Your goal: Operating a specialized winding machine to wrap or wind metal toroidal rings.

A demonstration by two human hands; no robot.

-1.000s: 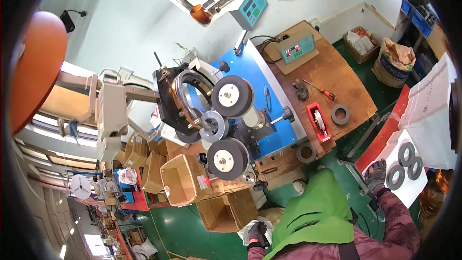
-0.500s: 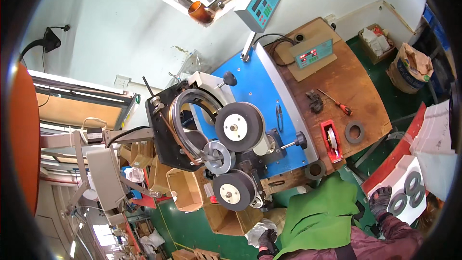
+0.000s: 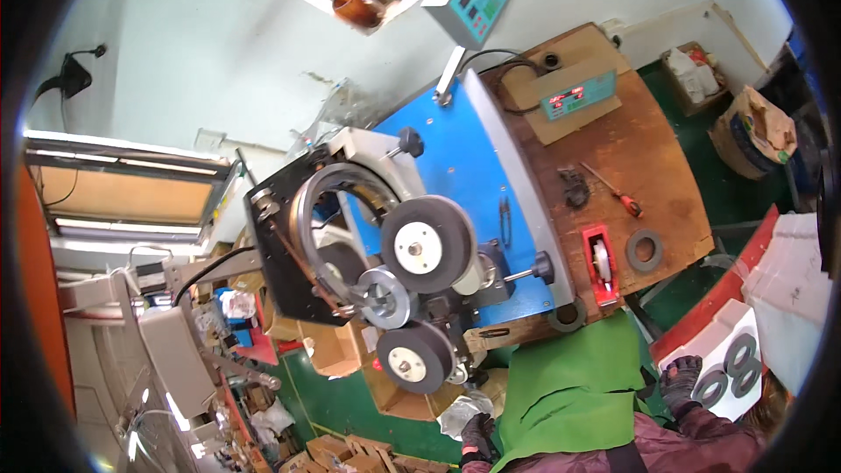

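Note:
My left hand point(image 3: 478, 436), in a dark glove, hangs low beside a crumpled clear plastic bag point(image 3: 464, 413). Its fingers look loosely apart, and I cannot tell whether they touch the bag. Over at the right, my gloved right hand point(image 3: 681, 381) lies at the near-left edge of a white board point(image 3: 711, 357), fingers stretched out. Several dark grey rings point(image 3: 740, 354) rest on that board, next to the hand. A green apron point(image 3: 569, 377) covers my front. Ahead stands a winding machine with a large metal ring point(image 3: 307, 228) and dark rollers point(image 3: 427, 245).
The machine's blue bed point(image 3: 464, 158) adjoins a brown wooden table point(image 3: 657, 166). On the table are a red tape dispenser point(image 3: 602, 267), a screwdriver point(image 3: 626, 201), a grey ring point(image 3: 644, 250) and a display box point(image 3: 578, 96). Cardboard boxes point(image 3: 399, 394) stand on the green floor below the machine.
My viewpoint has shifted slightly, so the machine and left wall sit further left in view. Both hands stay at about the same places, by the bag and the white board.

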